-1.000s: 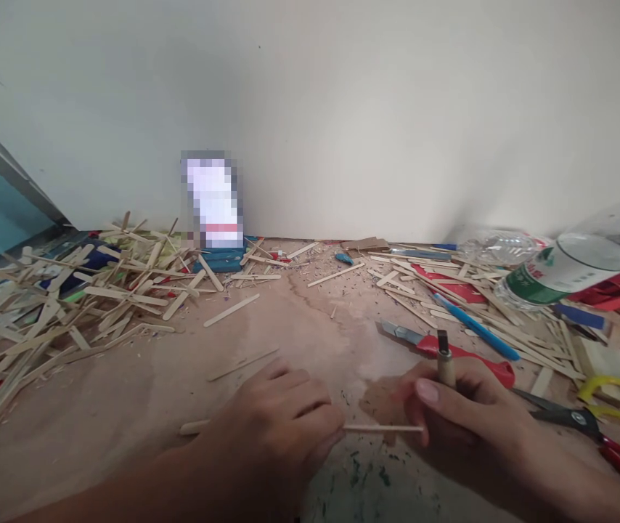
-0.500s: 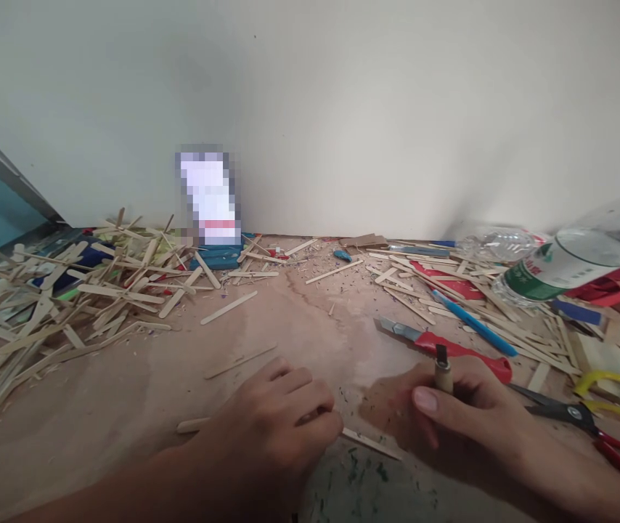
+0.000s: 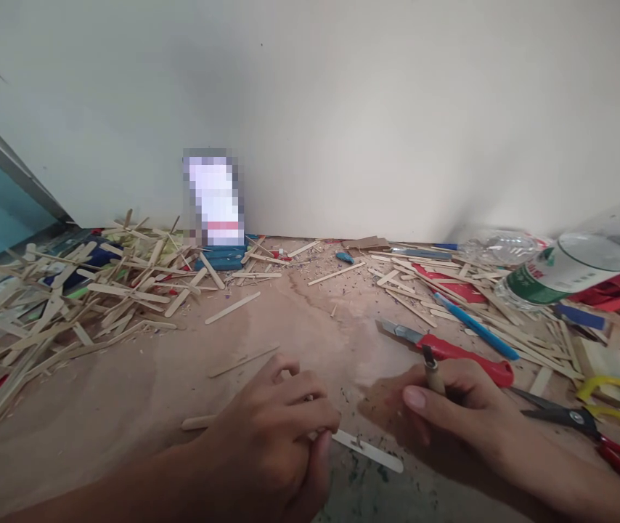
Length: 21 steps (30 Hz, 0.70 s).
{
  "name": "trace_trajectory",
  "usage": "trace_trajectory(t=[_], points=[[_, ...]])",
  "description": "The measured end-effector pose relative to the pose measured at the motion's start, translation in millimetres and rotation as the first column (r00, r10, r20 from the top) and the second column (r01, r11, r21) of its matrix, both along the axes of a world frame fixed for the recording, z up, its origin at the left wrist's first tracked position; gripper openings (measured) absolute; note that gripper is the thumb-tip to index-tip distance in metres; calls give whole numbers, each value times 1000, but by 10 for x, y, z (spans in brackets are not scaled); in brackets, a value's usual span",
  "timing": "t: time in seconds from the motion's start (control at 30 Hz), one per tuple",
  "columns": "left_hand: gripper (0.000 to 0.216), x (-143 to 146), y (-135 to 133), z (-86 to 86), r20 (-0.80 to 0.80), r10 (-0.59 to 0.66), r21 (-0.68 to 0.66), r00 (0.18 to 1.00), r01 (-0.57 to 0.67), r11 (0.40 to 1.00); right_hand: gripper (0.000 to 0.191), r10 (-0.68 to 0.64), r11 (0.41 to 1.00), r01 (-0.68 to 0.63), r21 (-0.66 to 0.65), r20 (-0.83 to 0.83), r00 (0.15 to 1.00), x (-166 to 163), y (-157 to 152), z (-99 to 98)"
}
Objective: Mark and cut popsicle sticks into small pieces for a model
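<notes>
My left hand (image 3: 271,428) is closed, its fingers pinched around a craft stick (image 3: 378,455) whose rounded end sticks out to the right, close above the tabletop. A small dark notch or mark shows on that stick near the fingers. Another pale stick end (image 3: 197,423) shows at the left of this hand; whether it is a separate stick, I cannot tell. In my right hand (image 3: 465,407) is a small carving chisel (image 3: 434,376), its wooden handle gripped between thumb and fingers and its dark metal blade pointing up. The two hands are apart.
Craft sticks (image 3: 125,294) pile up on the left, and more lie on the right. A red utility knife (image 3: 465,357), a blue pen (image 3: 478,327) and scissors (image 3: 576,418) surround my right hand. A phone (image 3: 216,200) leans against the wall; plastic bottles (image 3: 560,269) lie at right.
The stick in my left hand has turned so its broad face shows, and the left fingers have shifted. My right hand with the chisel has moved slightly left. The view has shifted a little.
</notes>
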State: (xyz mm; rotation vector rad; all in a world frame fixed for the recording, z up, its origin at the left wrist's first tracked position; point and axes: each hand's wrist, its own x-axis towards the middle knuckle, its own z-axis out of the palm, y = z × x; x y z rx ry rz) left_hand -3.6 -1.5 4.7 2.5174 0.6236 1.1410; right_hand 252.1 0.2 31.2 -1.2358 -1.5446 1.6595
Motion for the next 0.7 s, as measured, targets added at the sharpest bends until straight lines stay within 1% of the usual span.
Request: trace_trajectory(t=[0.07, 0.13, 0.23, 0.27, 0.37, 0.43, 0.53, 0.6, 0.7], points=[[21, 2, 7, -19, 2, 2, -31, 1000, -2, 1000, 62, 2, 1000, -2, -4, 1, 1000, -11, 6, 11], [19, -4, 10, -19, 7, 26, -47, 1000, -26, 999, 62, -3, 1000, 3, -12, 13, 1000, -17, 8, 14], [26, -16, 13, 2, 38, 57, 0, 998, -57, 998, 62, -24, 1000, 24, -11, 32, 999, -4, 2, -7], [27, -21, 16, 16, 22, 47, 19, 999, -48, 999, 62, -28, 1000, 28, -6, 38, 999, 5, 0, -18], [13, -44, 27, 80, -117, -17, 38, 993, 22, 999, 61, -24, 999, 22, 27, 68, 997, 27, -2, -42], [20, -69, 33, 133, -190, -62, 47, 980, 72, 996, 62, -23, 999, 20, 38, 90, 996, 31, 2, -43], [28, -108, 30, 172, -254, -109, 38, 961, 123, 992, 63, -14, 999, 11, 31, 87, 996, 22, 7, -29], [35, -123, 22, 142, -227, -118, 62, 967, 135, 989, 63, -15, 999, 12, 32, 79, 997, 14, 6, -20], [40, -124, 1, 36, -136, -119, 122, 984, 136, 983, 63, -23, 1000, 21, 17, 70, 997, 5, -1, -10]])
